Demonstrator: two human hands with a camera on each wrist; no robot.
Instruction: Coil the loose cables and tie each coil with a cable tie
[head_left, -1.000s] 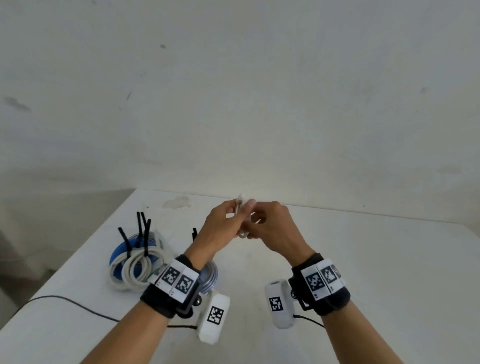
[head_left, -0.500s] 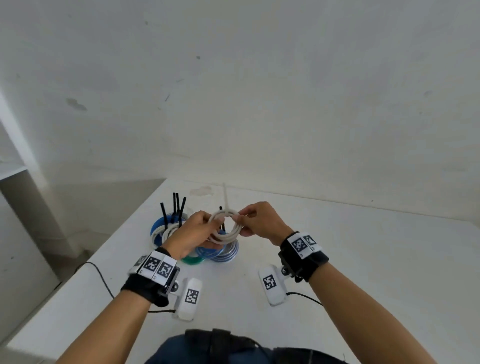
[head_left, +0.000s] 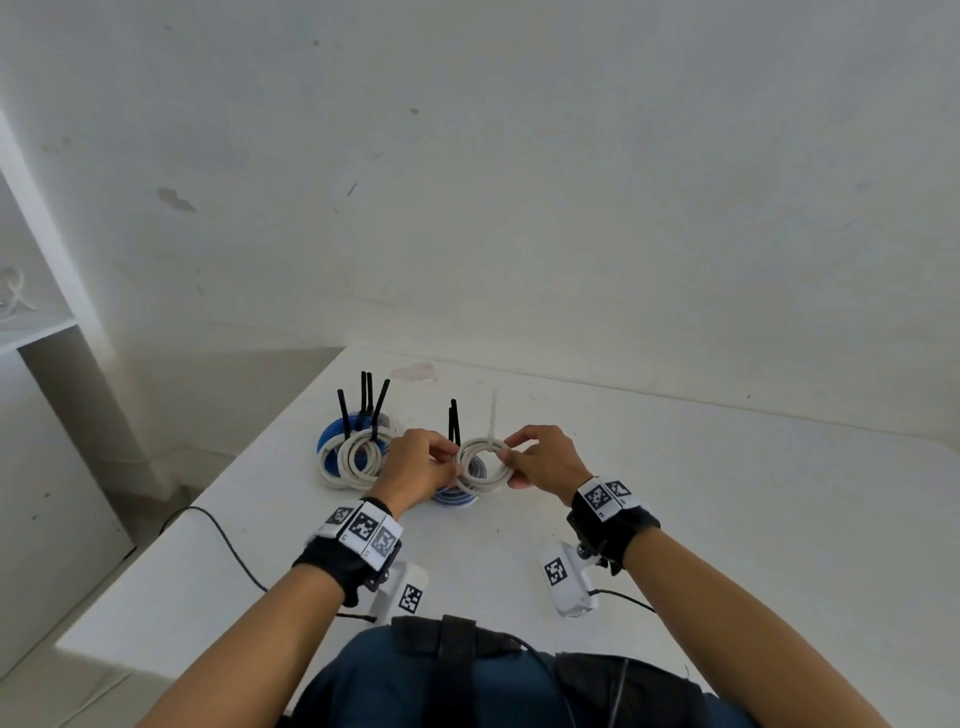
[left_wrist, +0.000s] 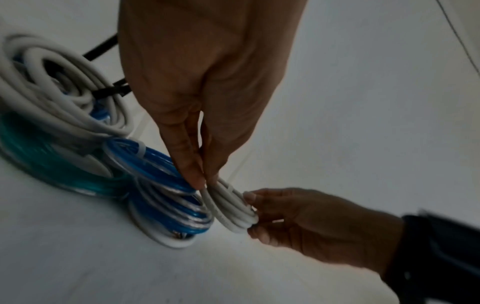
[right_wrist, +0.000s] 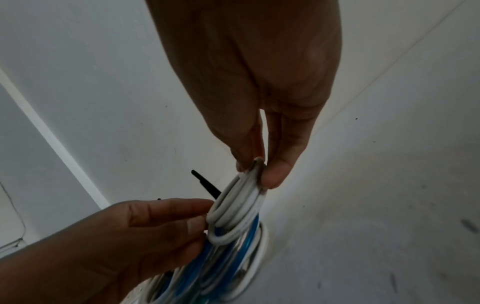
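Note:
A small white cable coil is held just above the table between both hands. My left hand pinches its left side, and the right hand pinches its right side. A white cable tie sticks up from the coil's top. The left wrist view shows the coil edge-on, pinched by the left fingertips from above and by the right hand on the other side. In the right wrist view the coil hangs over blue and white coils.
Finished coils lie on the white table: a white and blue pile with black tie tails standing up, and a blue coil under the held one. A black wire runs off the left edge. The wall stands close behind.
The head view has tilted down. Both hands with the white coil have come lower and closer to the finished coils, and the tie's tail now stands up from the coil.

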